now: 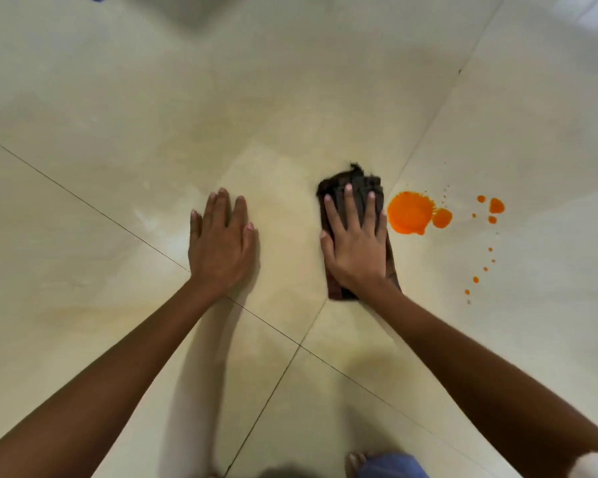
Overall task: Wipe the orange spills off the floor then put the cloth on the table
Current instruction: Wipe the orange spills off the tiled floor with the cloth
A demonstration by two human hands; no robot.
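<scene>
Blue fabric (390,466) with bare toes beside it sits at the bottom edge, nearest the viewer. Both forearms reach forward over the cream tiled floor (118,132). Flat on bare tile, the left hand (221,239) rests with fingers extended and close together, holding nothing. Farther right, the right hand (356,243) presses spread fingers down on a folded dark brown cloth (359,188). Just beside the cloth's right edge lies the large orange spill (409,212), with smaller orange drops (496,205) scattered farther right.
</scene>
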